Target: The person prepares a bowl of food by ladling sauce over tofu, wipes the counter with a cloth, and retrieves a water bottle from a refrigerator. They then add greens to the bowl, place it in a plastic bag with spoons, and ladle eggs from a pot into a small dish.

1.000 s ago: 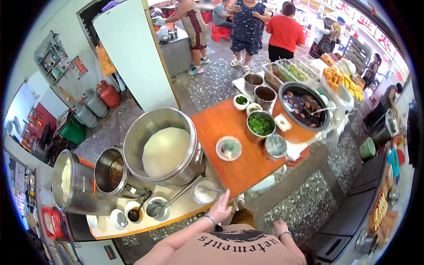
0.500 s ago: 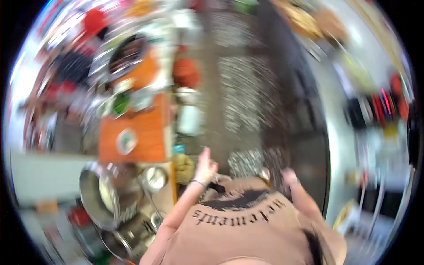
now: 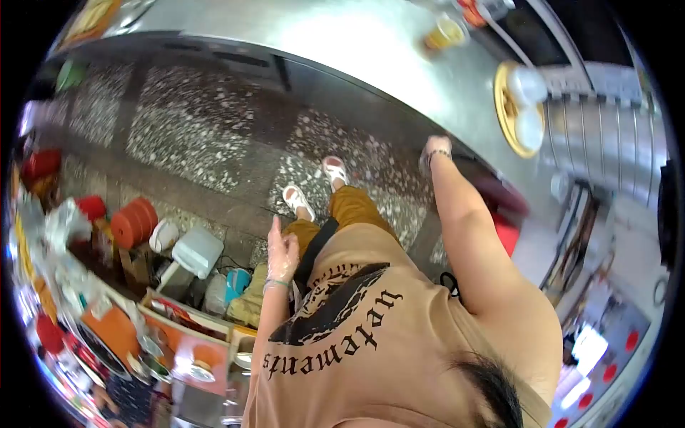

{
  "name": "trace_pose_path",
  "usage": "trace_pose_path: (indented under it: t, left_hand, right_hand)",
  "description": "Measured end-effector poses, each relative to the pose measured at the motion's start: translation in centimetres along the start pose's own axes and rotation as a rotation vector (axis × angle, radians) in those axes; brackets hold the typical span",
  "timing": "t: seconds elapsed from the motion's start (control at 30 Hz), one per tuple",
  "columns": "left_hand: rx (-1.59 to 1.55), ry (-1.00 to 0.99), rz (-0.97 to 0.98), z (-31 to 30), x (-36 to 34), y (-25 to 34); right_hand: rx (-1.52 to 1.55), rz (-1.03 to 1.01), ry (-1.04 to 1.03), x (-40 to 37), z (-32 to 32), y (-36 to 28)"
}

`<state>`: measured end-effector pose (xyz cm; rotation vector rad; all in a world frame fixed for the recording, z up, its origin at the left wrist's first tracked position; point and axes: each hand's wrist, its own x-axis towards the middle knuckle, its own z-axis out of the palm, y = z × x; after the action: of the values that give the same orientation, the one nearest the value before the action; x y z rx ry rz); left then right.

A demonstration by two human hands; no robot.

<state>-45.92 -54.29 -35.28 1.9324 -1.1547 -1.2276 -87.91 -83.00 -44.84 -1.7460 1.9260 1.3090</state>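
My left hand (image 3: 282,255), in a thin clear glove, hangs in front of my body. Its fingers are loosely stretched and nothing shows in them; a wristband circles the wrist. Further out, my right hand (image 3: 437,148) is at the front edge of the steel counter (image 3: 349,46). The fingers of that hand are curled, and what they grip, if anything, is hidden. Past it, a yellow-rimmed round tray (image 3: 501,107) on the counter bears white, bowl-like items (image 3: 529,132).
A yellow cup (image 3: 447,32) stands on the counter. Along the other side of the aisle are red stacked tubs (image 3: 134,222), a pale lidded box (image 3: 198,251) and a worktable with an orange board (image 3: 110,328). Speckled floor (image 3: 193,128) runs between.
My view has swung right toward the steel counter. My right arm has reached outward to the counter's edge, while my left hand stays near my body.
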Motion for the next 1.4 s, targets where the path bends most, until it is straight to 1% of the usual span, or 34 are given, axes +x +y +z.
trace_pose_path:
  t: [0.03, 0.07, 0.1, 0.13, 0.17, 0.2, 0.23, 0.3, 0.37, 0.4, 0.43, 0.5, 0.57, 0.63, 0.7, 0.73, 0.77, 0.8, 0.83, 0.87, 0.9, 0.93, 0.97, 1.0, 1.07, 1.1, 1.17, 1.2, 1.23, 1.27, 1.3, 1.33, 1.37, 1.4]
  left_hand:
    - [-0.019, -0.047, -0.073, 0.5, 0.2, 0.5]
    - [0.000, -0.112, -0.067, 1.2, 0.1, -1.3]
    - [0.065, -0.206, -0.107, 1.5, 0.0, -4.0]
    - [0.120, -0.287, -0.147, 2.1, -0.1, -6.0]
    - [0.125, -0.327, -0.136, 2.4, -0.4, -7.4]
    - [0.184, -0.414, -0.175, 3.0, -0.8, -8.4]
    - [0.245, -0.494, -0.217, 3.7, -1.1, -8.8]
    - [0.339, -0.525, -0.276, 5.9, -1.6, -9.6]
    - [0.313, -0.461, -0.228, 8.2, -2.1, -9.7]
    - [0.317, -0.450, -0.238, 9.8, -2.5, -9.5]
    - [0.266, -0.425, -0.176, 11.9, -3.0, -9.0]
    - [0.155, -0.350, -0.050, 16.9, -3.2, -7.5]
    - [0.255, -0.418, -0.087, 22.0, -3.1, -3.1]
    - [0.235, -0.303, -0.011, 28.4, -4.1, -2.8]
    - [0.036, -0.236, -0.171, 32.9, -5.3, 1.7]
    - [-0.135, -0.196, -0.207, 33.9, -5.9, 4.0]
    - [-0.147, -0.165, -0.213, 33.7, -5.8, 4.7]
    - [-0.121, -0.038, -0.179, 33.2, -5.5, 5.0]
    - [-0.091, 0.083, -0.152, 32.4, -5.2, 5.0]
    - [-0.378, 0.115, -0.205, 30.4, -4.2, 4.5]
    - [-0.308, 0.201, -0.281, 28.2, -2.9, 2.1]
    - [-0.083, 0.370, -0.265, 25.6, -2.2, -0.2]
    - [0.174, 0.473, -0.319, 22.5, -2.0, -0.5]
    - [0.301, 0.482, -0.421, 19.5, -1.8, -1.6]
    - [0.506, 0.501, -0.476, 14.0, -1.0, -5.1]
    - [0.557, 0.521, -0.461, 11.6, -0.7, -5.7]
    - [0.691, 0.601, -0.372, 7.9, -0.3, -7.2]
    - [0.686, 0.532, -0.443, 6.0, 0.4, -7.0]
    - [0.679, 0.453, -0.512, 4.4, 0.9, -6.7]
    - [0.678, 0.479, -0.442, 3.4, 1.2, -7.2]
    - [0.761, 0.645, -0.258, 2.9, 1.5, -9.8]
    - [0.721, 0.624, -0.264, 2.0, 1.9, -10.0]
    - [0.792, 0.671, -0.174, 1.6, 2.0, -10.7]
    - [0.772, 0.629, -0.279, 1.1, 2.2, -10.5]
  right_hand:
    - [0.063, 0.022, -0.036, 1.7, 2.7, 1.2]
    - [0.056, 0.062, -0.116, -3.1, -0.7, 1.7]
    - [0.097, 0.064, -0.028, -0.6, 4.5, 3.1]
    - [0.445, 0.345, 0.087, 3.3, 10.8, 4.4]
    - [0.568, 0.442, 0.091, -2.8, 6.0, 4.5]
    - [0.515, 0.436, 0.088, -4.2, 5.4, 5.9]
    - [0.462, 0.418, 0.085, -4.5, 6.3, 7.1]
    - [0.304, 0.328, 0.186, -2.9, 10.9, 10.3]
    - [0.256, 0.286, 0.250, -2.2, 12.7, 13.0]
    - [0.310, 0.202, 0.288, -2.4, 13.2, 14.6]
    - [0.309, 0.184, 0.290, -2.5, 13.6, 15.3]
    - [0.238, 0.133, 0.297, -2.1, 13.8, 15.5]
    - [0.218, 0.036, 0.411, -2.6, 15.1, 15.8]
    - [0.247, -0.025, 0.282, -6.8, 15.1, 14.4]
    - [0.221, -0.219, 0.326, -13.2, 18.6, 11.8]
    - [0.463, -0.357, 0.142, -17.4, 18.7, 10.8]
    - [0.410, -0.551, -0.068, -22.5, 16.3, 10.4]
    - [0.694, -0.851, 0.017, -24.2, 21.1, 9.8]
    - [0.820, -1.024, 0.031, -26.5, 23.4, 9.5]
    - [1.089, -1.028, -0.366, -28.3, 20.6, 10.2]
    - [1.065, -1.050, -0.381, -28.2, 20.6, 10.2]
    - [1.056, -0.951, -0.343, -27.7, 20.6, 10.5]
    - [1.046, -0.854, -0.295, -26.9, 20.4, 10.5]
    - [0.971, -0.808, -0.288, -25.5, 20.7, 10.4]
    - [0.833, -0.706, -0.312, -21.6, 21.8, 9.3]
    - [0.768, -0.649, -0.352, -19.5, 22.2, 8.1]
    - [0.727, -0.618, -0.343, -14.3, 23.3, 4.7]
    - [0.616, -0.707, -0.241, -11.6, 21.5, 2.1]
    - [0.726, -0.722, -0.212, -7.8, 21.6, -0.5]
    - [0.773, -0.698, -0.179, -2.7, 22.5, -3.3]
    - [0.880, -0.655, -0.197, 0.5, 20.0, -6.6]
    - [0.722, -0.624, -0.160, 3.5, 16.1, -9.8]
    - [0.732, -0.565, -0.080, 6.8, 13.7, -13.0]
    - [0.665, -0.517, 0.064, 13.4, 13.8, -15.8]
